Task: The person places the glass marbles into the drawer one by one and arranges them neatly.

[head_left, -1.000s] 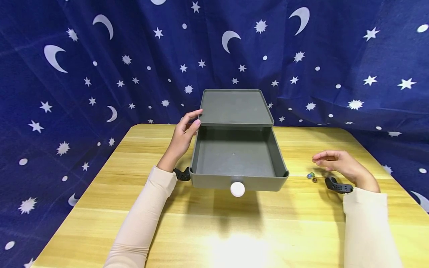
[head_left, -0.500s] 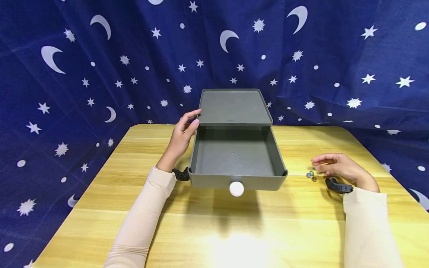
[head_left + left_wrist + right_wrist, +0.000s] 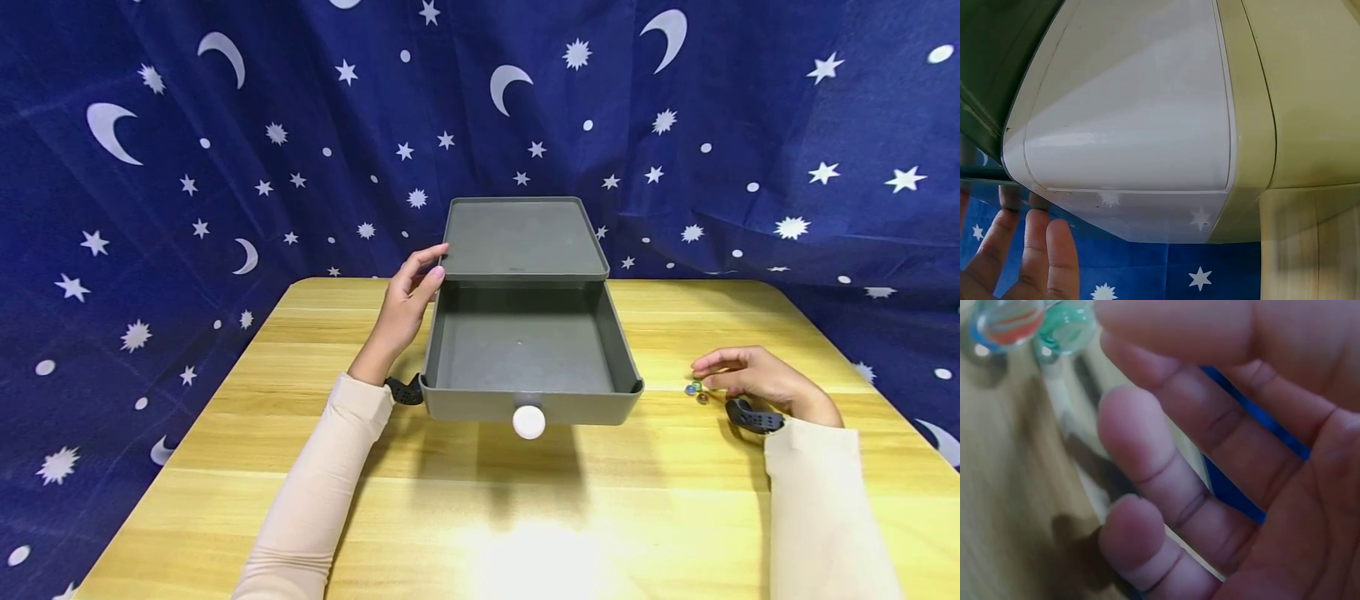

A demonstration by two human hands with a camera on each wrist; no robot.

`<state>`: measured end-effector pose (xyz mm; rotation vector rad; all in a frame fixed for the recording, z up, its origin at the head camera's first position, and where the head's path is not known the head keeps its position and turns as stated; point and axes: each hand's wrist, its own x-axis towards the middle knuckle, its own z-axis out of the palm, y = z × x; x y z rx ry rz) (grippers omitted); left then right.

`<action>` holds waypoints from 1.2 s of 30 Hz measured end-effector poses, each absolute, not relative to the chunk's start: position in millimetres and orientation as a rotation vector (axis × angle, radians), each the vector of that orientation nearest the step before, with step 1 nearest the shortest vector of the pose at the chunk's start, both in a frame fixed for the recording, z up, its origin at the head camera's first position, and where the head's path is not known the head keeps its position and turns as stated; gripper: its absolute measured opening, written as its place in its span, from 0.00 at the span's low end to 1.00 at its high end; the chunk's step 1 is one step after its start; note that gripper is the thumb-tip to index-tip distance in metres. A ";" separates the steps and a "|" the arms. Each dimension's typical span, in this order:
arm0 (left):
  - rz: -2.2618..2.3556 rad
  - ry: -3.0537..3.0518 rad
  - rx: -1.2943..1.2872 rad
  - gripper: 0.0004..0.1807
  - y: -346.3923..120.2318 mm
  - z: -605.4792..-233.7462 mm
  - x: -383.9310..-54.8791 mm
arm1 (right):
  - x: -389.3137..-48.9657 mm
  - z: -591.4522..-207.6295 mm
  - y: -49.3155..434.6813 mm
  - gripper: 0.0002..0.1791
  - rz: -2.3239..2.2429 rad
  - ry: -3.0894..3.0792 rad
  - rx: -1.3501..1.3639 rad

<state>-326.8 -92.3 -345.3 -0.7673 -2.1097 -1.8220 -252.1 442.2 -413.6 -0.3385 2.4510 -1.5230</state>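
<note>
A grey drawer (image 3: pixel 525 354) with a round white knob (image 3: pixel 528 422) stands pulled out beneath the grey top (image 3: pixel 525 237) of a drawer unit, with nothing visible inside. My left hand (image 3: pixel 401 308) touches the unit's upper left side; in the left wrist view its fingers (image 3: pixel 1035 244) lie fairly straight by the top edge. Several small glass marbles lie on the table to the right: a blue one (image 3: pixel 691 390), a green one (image 3: pixel 697 385) and a brown one (image 3: pixel 702 398). My right hand (image 3: pixel 753 379) hovers beside them, fingers loosely bent, thumb tip close to the green marble (image 3: pixel 1067 326).
In the left wrist view the unit's side shows a white tier (image 3: pixel 1129 106) and a yellowish tier (image 3: pixel 1304 94). The wooden table (image 3: pixel 300 492) carries everything. Behind it hangs a blue curtain (image 3: pixel 337 100) with moons and stars. Each wrist wears a black camera mount (image 3: pixel 753 417).
My right hand has moved slightly left and down towards the marbles. The left hand stays on the unit. The whole head view has shifted a little.
</note>
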 end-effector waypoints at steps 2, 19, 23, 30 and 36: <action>-1.820 -2.109 -0.767 0.26 -92.1 -345.2 -326.9 | -252.5 -413.6 442.1 0.19 -1.503 2.457 -0.334; -1.835 -2.109 -0.749 0.26 -92.9 -346.1 -328.2 | -257.5 -410.8 436.7 0.10 -1.370 2.486 -0.298; -1.834 -2.111 -0.756 0.26 -92.7 -346.2 -329.0 | -258.0 -410.2 436.3 0.10 -1.363 2.479 -0.277; -1.839 -2.106 -0.756 0.26 -92.2 -345.3 -327.8 | -257.5 -408.2 434.5 0.11 -1.307 2.503 -0.227; -1.846 -2.108 -0.758 0.25 -92.4 -345.1 -326.9 | -257.3 -406.8 433.1 0.11 -1.262 2.515 -0.220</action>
